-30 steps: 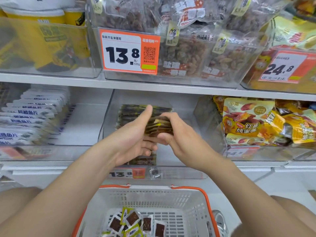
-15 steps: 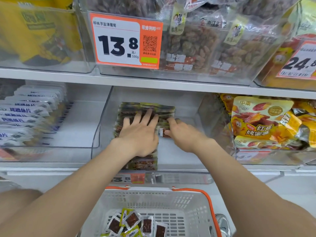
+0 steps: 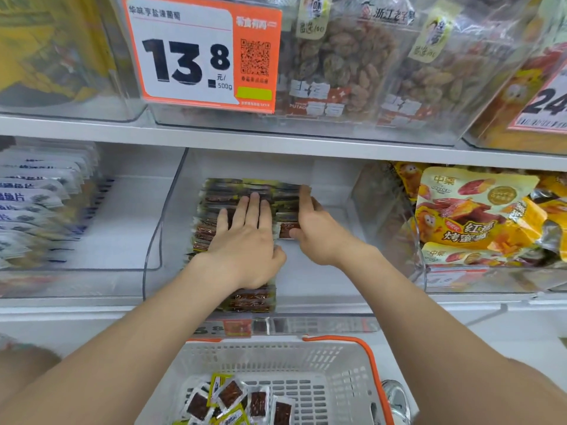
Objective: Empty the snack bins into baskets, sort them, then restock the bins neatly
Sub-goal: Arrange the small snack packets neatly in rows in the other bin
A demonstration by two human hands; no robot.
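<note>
A clear plastic bin [image 3: 306,289] on the middle shelf holds rows of small dark snack packets [image 3: 214,197] with yellow-green edges. My left hand [image 3: 245,240] lies flat on the left rows with its fingers straight, pressing them down. My right hand [image 3: 316,228] rests against the right side of the shorter second row, its index finger stretched along the packets and its thumb at the front packet. Below the shelf a white basket with orange rim [image 3: 337,375] holds several loose packets [image 3: 233,400] of the same kind.
Left bin [image 3: 92,271] holds white-and-blue fish-slice packets. Right bin [image 3: 429,280] holds yellow sweet-potato bags [image 3: 478,210]. The upper shelf [image 3: 276,145] carries bins of raisin bags with an orange 13.8 price tag [image 3: 202,53]. A metal object [image 3: 395,400] sits beside the basket.
Both hands moved deeper into the bin and set a held stack of packets down. The left hand flattened on the rows; the right shifted along the second row. The camera leaned closer.
</note>
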